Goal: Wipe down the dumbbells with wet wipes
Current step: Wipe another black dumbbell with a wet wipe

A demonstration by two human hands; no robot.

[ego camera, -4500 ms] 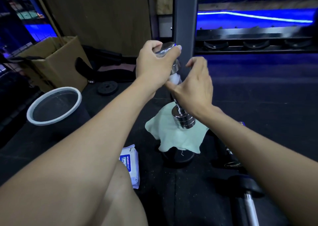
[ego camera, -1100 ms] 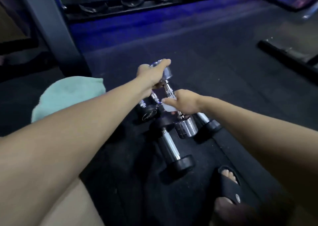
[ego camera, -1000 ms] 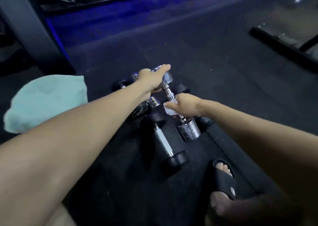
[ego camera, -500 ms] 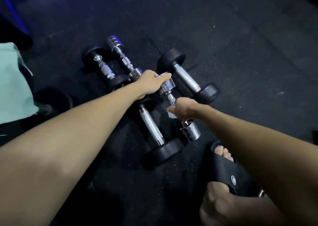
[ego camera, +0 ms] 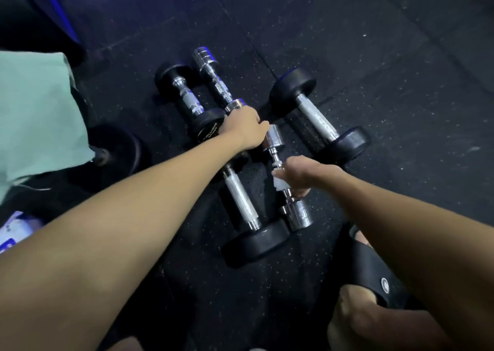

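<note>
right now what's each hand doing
Left hand: grips the chrome dumbbell's far head.
Right hand: holds a wet wipe round its handle.

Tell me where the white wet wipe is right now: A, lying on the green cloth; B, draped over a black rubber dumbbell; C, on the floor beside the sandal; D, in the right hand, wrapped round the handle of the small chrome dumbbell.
D: the wet wipe shows white under the right hand, which grips the chrome dumbbell by its handle, while the left hand holds its far end.
</note>
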